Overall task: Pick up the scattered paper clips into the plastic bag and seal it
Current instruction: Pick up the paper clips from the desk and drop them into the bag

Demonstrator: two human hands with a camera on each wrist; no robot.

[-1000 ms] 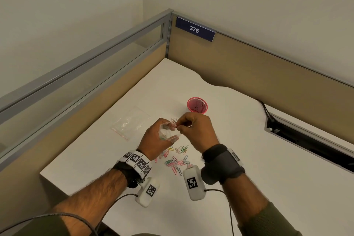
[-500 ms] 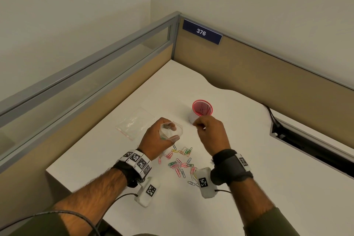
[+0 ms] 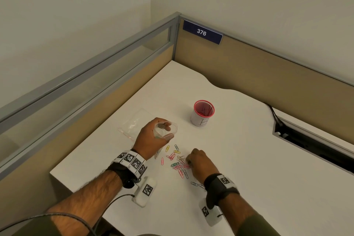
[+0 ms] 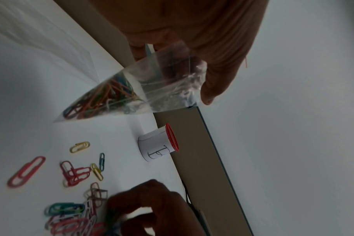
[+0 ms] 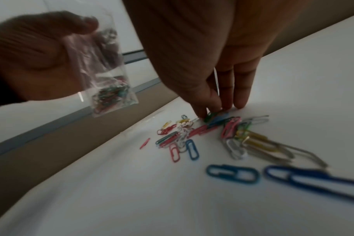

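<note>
My left hand [image 3: 167, 130] grips a small clear plastic bag [image 3: 173, 128] a little above the white table [image 3: 249, 168], with the bag's mouth held wide. Several coloured paper clips lie bunched in the bag's bottom corner [image 4: 95, 99]. More paper clips [image 3: 177, 161] lie scattered on the table in front of me. My right hand [image 5: 209, 112] is down at the pile's right side. Its thumb and forefinger pinch a green clip [image 5: 209, 116] that lies on the table. Two blue clips [image 5: 232, 174] lie nearest the right wrist.
A red mesh cup [image 3: 203, 113] wrapped in white paper stands behind the clips. A second clear bag [image 3: 134, 124] lies flat left of my left hand. Beige partitions close the back and left. A cable slot [image 3: 306, 140] opens at the right.
My right hand has left the bag's mouth, swung right past the cup and come down onto the clip pile. The left hand still holds the bag up in about the same place.
</note>
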